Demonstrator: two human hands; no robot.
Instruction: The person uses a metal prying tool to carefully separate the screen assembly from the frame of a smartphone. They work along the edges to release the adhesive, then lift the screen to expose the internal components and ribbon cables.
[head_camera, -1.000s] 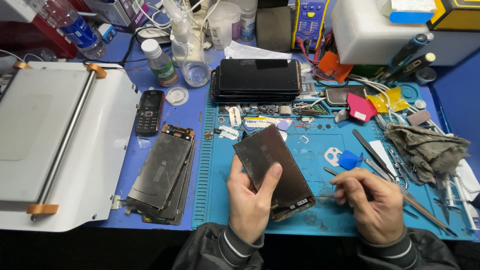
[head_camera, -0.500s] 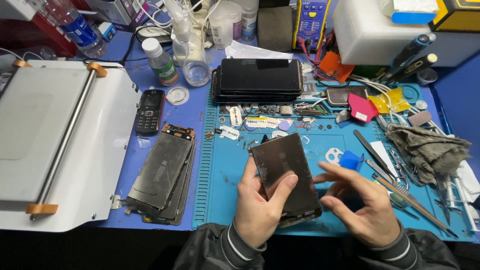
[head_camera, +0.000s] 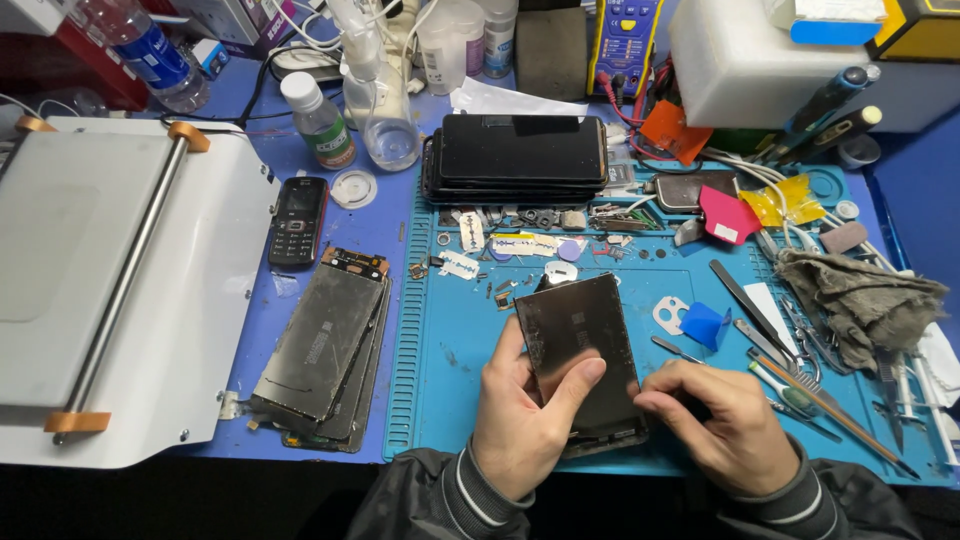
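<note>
Your left hand (head_camera: 522, 425) has its grip clamped on the dark screen panel (head_camera: 582, 355), thumb pressed across the face and fingers behind, holding it tilted just above the blue mat (head_camera: 450, 350) at lower centre of the frame. Your right hand (head_camera: 728, 425) has its fingers curled together at the panel's lower right edge, touching it; whether a tool sits pinched inside that grip you cannot tell from here. Judged from this, you are mid-way through working on the panel: it is already free of any phone body, back side up with grime or glue residue showing, but that right edge is not yet finished and nothing has been fitted to it. To the left, beside the mat, a stack of similar panels (head_camera: 325, 345) lies on the bench, and whether those are finished or waiting is not clear. Above your hands small parts and razor blades (head_camera: 460, 265) are scattered on the mat, and a pile of black phones (head_camera: 515, 155) sits at upper centre. Tweezers and picks (head_camera: 790, 350) lie to the right near a grey rag (head_camera: 860, 300). The white machine (head_camera: 110, 290) fills the left of the frame.
</note>
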